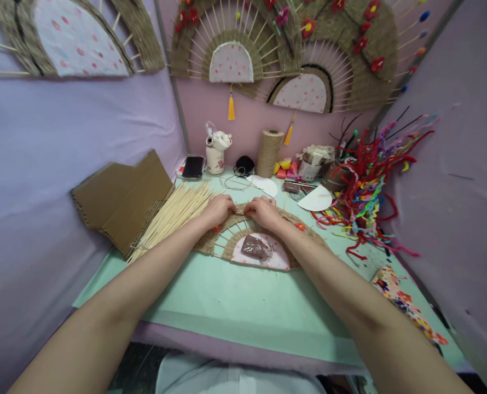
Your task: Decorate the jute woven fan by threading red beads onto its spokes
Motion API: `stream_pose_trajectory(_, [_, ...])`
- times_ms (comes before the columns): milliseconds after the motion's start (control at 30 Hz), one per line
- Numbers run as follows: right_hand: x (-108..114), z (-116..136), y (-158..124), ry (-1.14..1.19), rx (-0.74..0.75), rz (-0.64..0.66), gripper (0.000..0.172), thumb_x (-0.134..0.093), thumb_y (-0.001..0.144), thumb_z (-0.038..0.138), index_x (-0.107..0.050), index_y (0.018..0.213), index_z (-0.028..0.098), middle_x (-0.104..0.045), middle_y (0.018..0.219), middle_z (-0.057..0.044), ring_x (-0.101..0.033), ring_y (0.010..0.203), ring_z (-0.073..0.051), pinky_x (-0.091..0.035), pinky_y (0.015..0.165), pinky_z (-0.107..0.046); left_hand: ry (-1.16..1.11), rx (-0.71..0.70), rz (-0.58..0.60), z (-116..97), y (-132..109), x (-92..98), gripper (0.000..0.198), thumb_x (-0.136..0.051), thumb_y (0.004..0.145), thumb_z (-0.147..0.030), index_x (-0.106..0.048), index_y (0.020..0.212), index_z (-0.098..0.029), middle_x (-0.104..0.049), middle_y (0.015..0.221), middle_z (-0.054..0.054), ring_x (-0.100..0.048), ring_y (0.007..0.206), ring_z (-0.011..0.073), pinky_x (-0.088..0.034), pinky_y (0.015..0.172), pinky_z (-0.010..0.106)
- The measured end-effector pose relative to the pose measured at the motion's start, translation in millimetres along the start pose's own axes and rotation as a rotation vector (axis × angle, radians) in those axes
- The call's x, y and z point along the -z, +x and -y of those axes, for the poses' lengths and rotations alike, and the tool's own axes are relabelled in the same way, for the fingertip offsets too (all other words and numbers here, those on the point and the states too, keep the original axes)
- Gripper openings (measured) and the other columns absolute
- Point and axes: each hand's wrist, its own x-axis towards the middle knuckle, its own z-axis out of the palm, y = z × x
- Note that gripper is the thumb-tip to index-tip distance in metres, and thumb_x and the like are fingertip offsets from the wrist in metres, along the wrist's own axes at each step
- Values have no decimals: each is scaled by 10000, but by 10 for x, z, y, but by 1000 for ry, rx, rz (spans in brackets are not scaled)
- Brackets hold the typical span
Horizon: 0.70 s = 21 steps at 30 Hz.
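Note:
A half-round fan woven from twine over thin sticks lies flat on the table, with a pink-dotted white half-disc at its base. My left hand is closed at the fan's upper rim, left of the middle. Close beside it, my right hand pinches at the same rim. What the fingertips hold is too small to make out. Small red flowers sit on the woven band. On the half-disc rests a clear packet of brown clay-like material.
Left are a bundle of thin sticks and folded cardboard. Behind stand a phone, a white jar and a twine spool. Colourful pipe cleaners spread at right. Finished fans hang on the wall.

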Motion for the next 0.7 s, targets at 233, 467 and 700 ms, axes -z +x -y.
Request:
stream_pose_trajectory(233, [11,-34,-52,54,-3,-32,267,-497,880,171,-722,975,276,-730,959,-41,-537,1016,-249,-271,860,-388,-6,27,-40,61,-93,31,367,-445,828,-139,-727,1038,-245,-707,1060,76,-578,1018,251,-369,889,397])
stream_pose_trajectory(467, [59,-85,-105,128,-53,-96,280,-520,860,180,-688,1069,261,-732,1005,-42,-556,1024,-241,-288,889,-384,73,25,-55,-106,-208,31,289,-488,877,-202,-730,1028,-248,-614,1074,113,-470,1074,293,-346,878,436])
stream_pose_trajectory(700, [64,-192,-178,102,-66,-124,274,-484,884,184,-710,1023,254,-721,1018,-44,-547,1013,-238,-296,841,-360,99,55,-71,-72,-184,-34,314,-454,896,-189,-718,1059,-239,-594,1106,107,-451,1052,282,-358,859,421])
